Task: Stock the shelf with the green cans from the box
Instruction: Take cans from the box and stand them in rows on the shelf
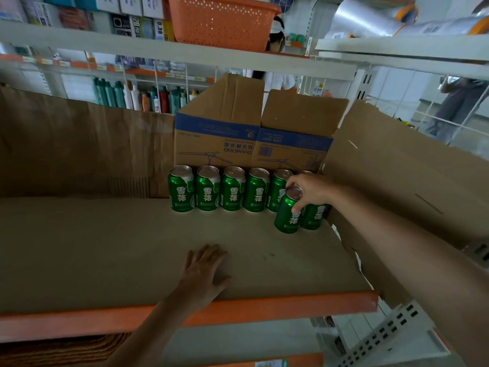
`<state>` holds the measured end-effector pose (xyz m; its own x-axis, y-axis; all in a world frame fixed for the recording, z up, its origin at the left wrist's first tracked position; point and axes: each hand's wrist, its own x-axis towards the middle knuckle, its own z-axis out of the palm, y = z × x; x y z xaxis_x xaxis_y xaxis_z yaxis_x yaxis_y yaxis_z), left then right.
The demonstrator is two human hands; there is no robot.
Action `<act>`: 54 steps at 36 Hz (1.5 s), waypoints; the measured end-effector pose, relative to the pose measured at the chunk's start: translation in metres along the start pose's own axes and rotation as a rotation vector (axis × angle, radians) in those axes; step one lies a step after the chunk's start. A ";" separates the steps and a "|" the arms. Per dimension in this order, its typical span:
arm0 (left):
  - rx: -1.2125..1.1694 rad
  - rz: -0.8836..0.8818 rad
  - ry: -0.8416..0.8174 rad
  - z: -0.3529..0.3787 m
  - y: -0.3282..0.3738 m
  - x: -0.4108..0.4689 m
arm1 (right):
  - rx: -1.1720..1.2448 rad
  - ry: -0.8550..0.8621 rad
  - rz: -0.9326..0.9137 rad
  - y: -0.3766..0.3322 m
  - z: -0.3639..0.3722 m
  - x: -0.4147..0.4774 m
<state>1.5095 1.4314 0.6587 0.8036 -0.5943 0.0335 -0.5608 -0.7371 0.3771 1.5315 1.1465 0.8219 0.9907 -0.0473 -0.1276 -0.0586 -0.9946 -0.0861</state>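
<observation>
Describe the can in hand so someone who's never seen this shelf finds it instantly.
On the cardboard-lined shelf with the orange front edge, a row of green cans lines the blue-banded box at the back. At the row's right end two cans stand further forward. The held can is the left of those two, the only one the right hand grips by its top.

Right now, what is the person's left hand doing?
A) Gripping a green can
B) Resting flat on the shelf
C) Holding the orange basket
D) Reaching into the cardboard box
B: the left hand lies with fingers spread on the shelf and holds nothing, while the right hand grips a green can by its top.
</observation>
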 end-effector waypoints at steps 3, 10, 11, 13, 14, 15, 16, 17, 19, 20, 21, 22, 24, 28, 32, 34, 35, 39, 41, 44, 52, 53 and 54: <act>0.021 -0.005 -0.018 -0.001 0.000 0.001 | 0.004 0.012 0.007 0.001 0.000 0.002; -0.002 0.003 -0.018 -0.001 -0.001 0.000 | -0.011 0.033 0.005 0.000 0.001 0.009; -0.006 0.005 -0.016 -0.002 0.000 0.000 | -0.017 0.037 0.004 0.000 0.001 0.011; -0.024 0.005 -0.008 -0.002 0.000 0.000 | -0.019 0.040 0.006 0.000 0.001 0.012; -0.028 0.005 -0.008 -0.003 0.000 0.000 | -0.017 0.040 0.009 0.001 0.001 0.013; -0.033 0.003 -0.010 -0.003 0.000 0.000 | -0.015 0.042 0.011 0.001 0.001 0.014; -0.036 0.000 -0.014 -0.003 0.001 0.000 | -0.015 0.044 0.013 0.002 0.001 0.015; -0.030 -0.003 -0.019 -0.004 0.001 0.000 | -0.017 0.047 0.014 0.002 0.001 0.016; -0.006 -0.008 -0.021 -0.005 0.002 0.000 | -0.024 0.053 0.016 0.002 0.002 0.016; -0.002 -0.010 -0.022 -0.005 0.003 0.000 | -0.027 0.058 0.017 0.002 0.001 0.017; 0.004 -0.011 -0.026 -0.005 0.003 0.000 | -0.029 0.062 0.018 0.002 0.001 0.017; 0.007 -0.012 -0.031 -0.005 0.003 -0.001 | -0.029 0.065 0.019 0.002 0.001 0.017; -0.004 -0.012 -0.031 -0.005 0.003 -0.001 | -0.028 0.069 0.020 0.002 0.003 0.017; 0.010 -0.009 -0.041 -0.005 0.002 -0.001 | -0.035 0.083 0.016 0.002 0.006 0.016; -0.007 -0.004 -0.031 -0.004 0.001 -0.002 | -0.076 0.091 0.016 -0.001 0.006 0.013; -0.016 -0.005 -0.028 -0.004 0.001 -0.001 | -0.093 0.090 0.018 -0.002 0.005 0.013; -0.020 -0.006 -0.025 -0.004 0.001 -0.001 | -0.105 0.089 0.018 -0.002 0.006 0.012; -0.012 -0.006 -0.025 -0.003 0.001 -0.001 | -0.199 0.102 0.016 -0.002 0.007 0.008; -0.002 -0.003 -0.027 -0.003 0.000 -0.001 | -0.242 0.142 0.008 -0.004 0.007 0.004; -0.044 0.009 -0.001 -0.002 0.000 -0.001 | -0.249 0.270 -0.033 -0.014 0.013 -0.009; -0.059 0.006 0.032 0.001 -0.001 -0.001 | 0.007 0.336 -0.163 -0.045 0.074 -0.065; -0.058 0.006 0.033 0.000 -0.001 -0.001 | 0.030 0.322 -0.161 -0.047 0.083 -0.070; -0.067 0.007 0.041 0.000 -0.001 -0.002 | 0.044 0.304 -0.156 -0.049 0.092 -0.075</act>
<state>1.5087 1.4330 0.6583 0.8077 -0.5850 0.0736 -0.5533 -0.7090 0.4373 1.4489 1.2070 0.7445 0.9791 0.0733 0.1899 0.0981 -0.9873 -0.1246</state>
